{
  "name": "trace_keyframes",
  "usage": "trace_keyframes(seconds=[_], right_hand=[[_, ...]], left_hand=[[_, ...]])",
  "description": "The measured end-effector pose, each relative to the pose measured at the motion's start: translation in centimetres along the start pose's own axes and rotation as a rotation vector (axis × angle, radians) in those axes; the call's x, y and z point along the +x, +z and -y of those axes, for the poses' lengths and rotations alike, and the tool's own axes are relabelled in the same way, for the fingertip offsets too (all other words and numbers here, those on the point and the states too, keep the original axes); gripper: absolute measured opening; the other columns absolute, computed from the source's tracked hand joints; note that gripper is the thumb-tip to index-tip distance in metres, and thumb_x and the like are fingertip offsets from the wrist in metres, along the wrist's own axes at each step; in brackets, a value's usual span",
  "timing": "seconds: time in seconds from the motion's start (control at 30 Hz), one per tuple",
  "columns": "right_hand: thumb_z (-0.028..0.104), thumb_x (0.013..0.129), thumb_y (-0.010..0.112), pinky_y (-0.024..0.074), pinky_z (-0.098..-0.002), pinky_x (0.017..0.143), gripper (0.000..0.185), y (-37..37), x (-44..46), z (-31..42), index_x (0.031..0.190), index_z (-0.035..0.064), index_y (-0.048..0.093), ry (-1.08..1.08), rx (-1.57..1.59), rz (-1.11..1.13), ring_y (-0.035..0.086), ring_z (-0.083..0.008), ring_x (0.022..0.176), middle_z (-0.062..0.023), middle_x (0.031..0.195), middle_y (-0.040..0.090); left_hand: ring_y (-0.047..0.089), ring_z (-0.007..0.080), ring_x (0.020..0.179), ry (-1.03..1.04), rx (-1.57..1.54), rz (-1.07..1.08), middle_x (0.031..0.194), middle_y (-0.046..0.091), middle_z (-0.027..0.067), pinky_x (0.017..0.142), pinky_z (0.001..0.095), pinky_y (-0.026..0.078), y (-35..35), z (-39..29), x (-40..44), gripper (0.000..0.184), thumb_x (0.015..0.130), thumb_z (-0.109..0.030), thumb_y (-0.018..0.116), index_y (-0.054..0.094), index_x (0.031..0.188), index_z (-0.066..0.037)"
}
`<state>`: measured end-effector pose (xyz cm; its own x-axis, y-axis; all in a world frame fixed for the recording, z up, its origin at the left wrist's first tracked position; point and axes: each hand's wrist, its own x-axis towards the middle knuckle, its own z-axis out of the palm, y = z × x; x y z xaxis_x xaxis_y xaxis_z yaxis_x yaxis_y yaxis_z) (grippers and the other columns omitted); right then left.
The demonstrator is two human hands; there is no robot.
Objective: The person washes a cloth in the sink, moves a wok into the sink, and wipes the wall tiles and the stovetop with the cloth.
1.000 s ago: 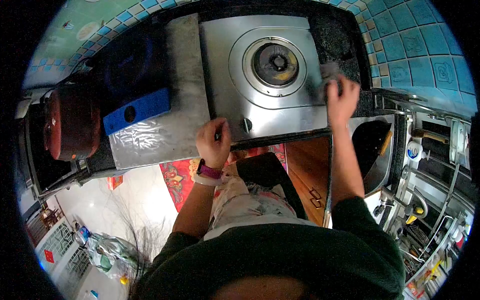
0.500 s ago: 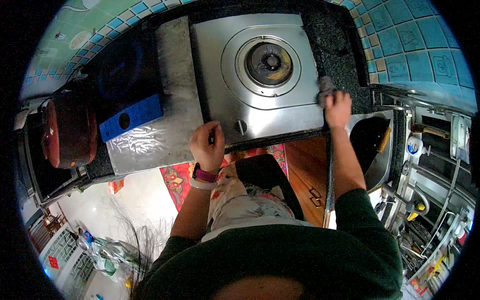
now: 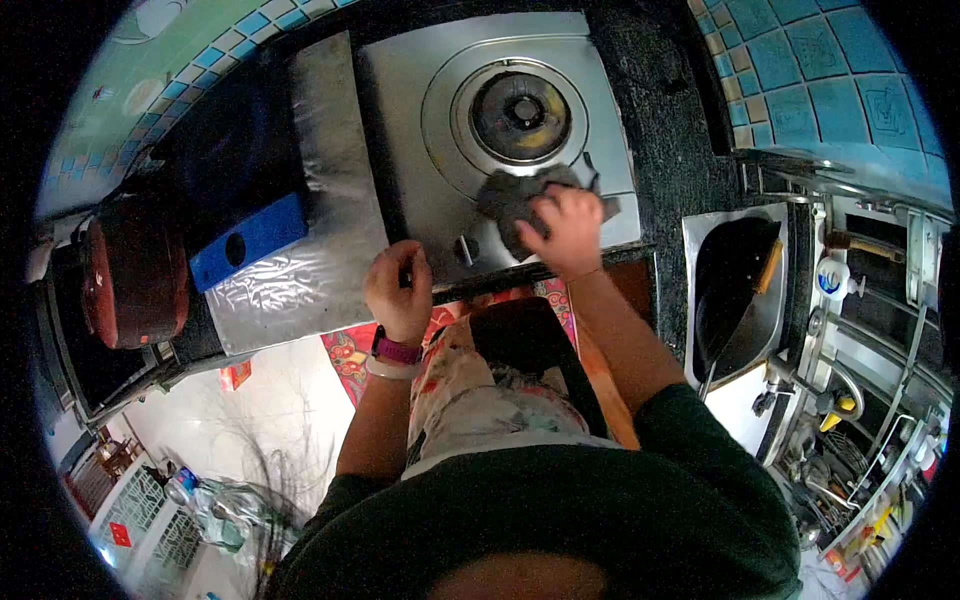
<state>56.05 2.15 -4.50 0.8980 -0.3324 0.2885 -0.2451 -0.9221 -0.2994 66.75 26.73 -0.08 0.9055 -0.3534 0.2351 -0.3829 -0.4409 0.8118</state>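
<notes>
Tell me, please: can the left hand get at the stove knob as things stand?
Probably yes: the left hand is close beside the knob, with nothing visible between them. The right hand and the dark cloth are on the knob's other side.

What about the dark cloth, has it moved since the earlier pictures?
Yes, leftward and nearer: the dark cloth went from the right of the burner to in front of it, under the right hand.

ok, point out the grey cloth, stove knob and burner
grey cloth (image 3: 506, 198), head view: its exposed picture-left part
stove knob (image 3: 464, 250), head view: middle of its top
burner (image 3: 525, 112), head view: central cap
</notes>
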Motion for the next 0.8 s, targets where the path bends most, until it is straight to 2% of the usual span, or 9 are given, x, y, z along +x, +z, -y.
trace_keyframes(seconds=[0.1, 0.2, 0.3, 0.33, 0.37, 0.43, 0.5, 0.6, 0.8], right_hand=[[0.044, 0.077, 0.072, 0.0394, -0.0517, 0.091, 0.037, -2.3, -0.6, -6.1, 0.095, 0.0123, 0.067, 0.089, -0.134, -0.043, 0.053, -0.034, 0.104, -0.0105, 0.11, 0.06], [0.038, 0.081, 0.071, 0.0409, -0.049, 0.085, 0.03, -4.1, -0.4, -9.7, 0.092, 0.0101, 0.067, 0.171, -0.226, -0.125, 0.053, -0.0338, 0.099, -0.0111, 0.104, 0.059], [0.041, 0.082, 0.07, 0.0395, -0.0494, 0.082, 0.033, -2.5, 0.0, -7.0, 0.088, 0.0098, 0.067, 0.253, -0.26, -0.158, 0.052, -0.0343, 0.097, -0.0133, 0.101, 0.057], [0.04, 0.083, 0.07, 0.038, -0.0468, 0.08, 0.031, -2.1, 0.3, -5.0, 0.087, 0.0101, 0.065, 0.237, -0.276, -0.098, 0.051, -0.0328, 0.094, -0.0127, 0.1, 0.055], [0.041, 0.082, 0.072, 0.0375, -0.0474, 0.079, 0.031, -0.9, 0.6, -3.1, 0.083, 0.0106, 0.063, 0.163, -0.193, -0.141, 0.051, -0.033, 0.094, -0.0128, 0.097, 0.053], [0.039, 0.078, 0.075, 0.0385, -0.0491, 0.084, 0.032, 0.6, 1.0, 0.9, 0.088, 0.0106, 0.066, 0.143, -0.046, -0.075, 0.051, -0.0341, 0.099, -0.013, 0.101, 0.055], [0.04, 0.075, 0.077, 0.0402, -0.0486, 0.085, 0.035, 0.5, 1.4, 1.0, 0.089, 0.0102, 0.067, 0.048, 0.035, -0.094, 0.053, -0.0341, 0.098, -0.0119, 0.101, 0.057], [0.044, 0.078, 0.073, 0.0408, -0.0513, 0.084, 0.037, -0.8, 0.5, -3.8, 0.087, 0.0098, 0.066, 0.03, -0.016, -0.04, 0.054, -0.0345, 0.097, -0.0137, 0.103, 0.059], [0.038, 0.088, 0.064, 0.0468, -0.0504, 0.081, 0.035, -6.8, -1.3, -16.1, 0.093, 0.0026, 0.066, 0.381, -0.371, -0.104, 0.056, -0.0417, 0.095, -0.0203, 0.098, 0.059]], left_hand=[[0.065, 0.0282, 0.07, 0.048, 0.027, -0.038, 0.083, 0.069, 0.0126, 0.066, 0.037, 0.051, 0.0, 0.0, 0.5, 0.009, 0.084, -0.006, 0.07, 0.069, 0.093, -0.005], [0.066, 0.0286, 0.071, 0.057, 0.048, -0.055, 0.083, 0.069, 0.0121, 0.066, 0.038, 0.051, 0.0, -0.6, 0.5, 0.01, 0.083, -0.007, 0.07, 0.069, 0.093, -0.006], [0.066, 0.0288, 0.071, 0.115, 0.067, -0.107, 0.083, 0.069, 0.0117, 0.066, 0.039, 0.051, 0.2, -0.4, 0.7, 0.011, 0.082, -0.007, 0.071, 0.069, 0.093, -0.006], [0.066, 0.0289, 0.071, 0.092, 0.073, -0.083, 0.083, 0.069, 0.0117, 0.067, 0.0393, 0.051, 0.2, -0.3, 0.7, 0.011, 0.082, -0.007, 0.071, 0.069, 0.093, -0.006], [0.066, 0.0289, 0.071, 0.067, 0.078, -0.054, 0.083, 0.069, 0.0116, 0.067, 0.0396, 0.051, 0.2, -0.2, 0.6, 0.011, 0.082, -0.007, 0.071, 0.069, 0.093, -0.006], [0.065, 0.0288, 0.071, 0.083, 0.077, -0.056, 0.083, 0.069, 0.0114, 0.067, 0.0395, 0.051, 0.4, 0.1, 0.4, 0.011, 0.082, -0.007, 0.071, 0.069, 0.093, -0.006], [0.065, 0.0286, 0.071, 0.107, 0.083, -0.068, 0.083, 0.069, 0.0111, 0.067, 0.0394, 0.051, 0.5, 0.1, 0.6, 0.011, 0.082, -0.007, 0.071, 0.069, 0.093, -0.007], [0.065, 0.0294, 0.069, 0.074, 0.077, -0.064, 0.082, 0.069, 0.0108, 0.067, 0.0399, 0.051, 0.4, -0.2, 0.6, 0.011, 0.082, -0.007, 0.071, 0.069, 0.093, -0.007], [0.064, 0.0276, 0.065, 0.115, 0.039, -0.061, 0.078, 0.067, 0.011, 0.064, 0.0384, 0.05, -0.1, -0.3, 1.0, 0.01, 0.082, -0.006, 0.071, 0.069, 0.092, -0.006]])
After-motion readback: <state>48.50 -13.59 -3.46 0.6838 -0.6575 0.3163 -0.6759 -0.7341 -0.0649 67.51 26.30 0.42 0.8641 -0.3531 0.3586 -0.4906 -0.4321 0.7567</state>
